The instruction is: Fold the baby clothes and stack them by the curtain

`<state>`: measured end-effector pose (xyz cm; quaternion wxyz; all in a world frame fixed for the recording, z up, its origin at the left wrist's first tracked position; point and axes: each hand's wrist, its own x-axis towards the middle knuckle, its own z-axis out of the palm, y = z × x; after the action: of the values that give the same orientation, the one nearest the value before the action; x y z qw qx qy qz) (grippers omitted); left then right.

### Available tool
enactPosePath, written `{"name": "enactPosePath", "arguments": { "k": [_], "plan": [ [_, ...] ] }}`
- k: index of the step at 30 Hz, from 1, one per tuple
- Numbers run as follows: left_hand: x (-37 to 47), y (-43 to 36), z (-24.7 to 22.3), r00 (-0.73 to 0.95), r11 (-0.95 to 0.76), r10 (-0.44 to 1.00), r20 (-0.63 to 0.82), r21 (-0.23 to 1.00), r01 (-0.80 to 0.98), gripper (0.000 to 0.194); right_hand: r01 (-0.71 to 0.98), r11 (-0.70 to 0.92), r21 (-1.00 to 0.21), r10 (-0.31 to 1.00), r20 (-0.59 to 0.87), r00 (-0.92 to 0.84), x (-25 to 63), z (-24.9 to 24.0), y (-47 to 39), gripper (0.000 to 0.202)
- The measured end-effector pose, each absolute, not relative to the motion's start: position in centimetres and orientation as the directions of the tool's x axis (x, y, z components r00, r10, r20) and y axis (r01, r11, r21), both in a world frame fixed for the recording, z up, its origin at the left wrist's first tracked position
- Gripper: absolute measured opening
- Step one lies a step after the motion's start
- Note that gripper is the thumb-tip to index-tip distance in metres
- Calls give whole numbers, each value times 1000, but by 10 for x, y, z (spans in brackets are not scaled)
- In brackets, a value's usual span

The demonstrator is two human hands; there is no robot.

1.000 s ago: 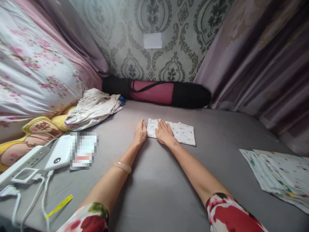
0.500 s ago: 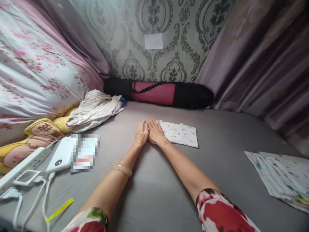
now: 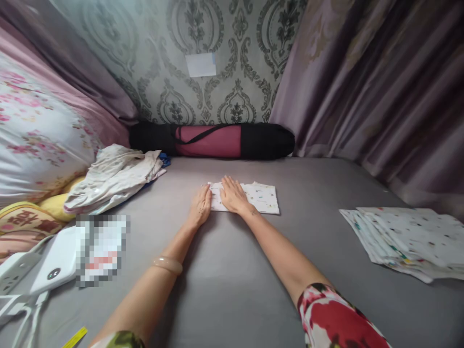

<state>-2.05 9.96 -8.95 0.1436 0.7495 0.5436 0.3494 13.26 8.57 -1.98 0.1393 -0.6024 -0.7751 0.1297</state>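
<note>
A folded white cloth [image 3: 264, 197] with small coloured prints lies flat on the grey bed sheet [image 3: 224, 270]. My right hand [image 3: 234, 195] rests palm down on its left half, fingers stretched out and pointing away from me. At the cloth's left edge is my left hand [image 3: 200, 205], turned on its side with the fingers extended; its palm is hidden. Both hands hold nothing. Part of the cloth shows between them. What kind of garment or cloth it is, I cannot tell.
On the right lies a stack of folded printed cloths [image 3: 409, 241]. Crumpled light clothes [image 3: 116, 176] sit at the left, above a white power bank [image 3: 61, 261], a power strip [image 3: 16, 270] and cables. A long black and maroon bag [image 3: 210, 141] lies along the wall.
My hands have moved apart: the right now lies on the cloth, the left stays at its left edge. The view has turned to the right, showing more of the stack.
</note>
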Motion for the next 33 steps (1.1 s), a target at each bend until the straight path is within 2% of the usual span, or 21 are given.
{"name": "enactPosePath", "arguments": {
  "k": [5,11,17,20,24,28,33],
  "plan": [
    [-12,88,-85,342,-455,874,346,335,825,50,949,176,-263,984,52,-168,175,-39,73,59],
    [-10,84,-79,399,-440,893,208,216,871,47,945,191,-267,981,93,-172,184,-63,75,59],
    [4,83,-51,380,-417,902,208,182,891,40,927,170,-335,985,56,-161,190,-49,77,57],
    [25,89,-40,418,-464,877,238,191,865,40,940,149,-308,986,113,-119,197,-51,81,58],
    [51,104,-53,521,-550,835,178,218,807,45,949,150,-278,986,116,-122,203,-65,83,58],
    [56,113,-72,521,-529,848,99,246,813,49,941,151,-302,988,54,-141,204,-65,80,58],
    [51,120,-70,536,-545,837,110,238,804,48,943,99,-317,995,28,-95,214,-47,77,57]
  ]
}}
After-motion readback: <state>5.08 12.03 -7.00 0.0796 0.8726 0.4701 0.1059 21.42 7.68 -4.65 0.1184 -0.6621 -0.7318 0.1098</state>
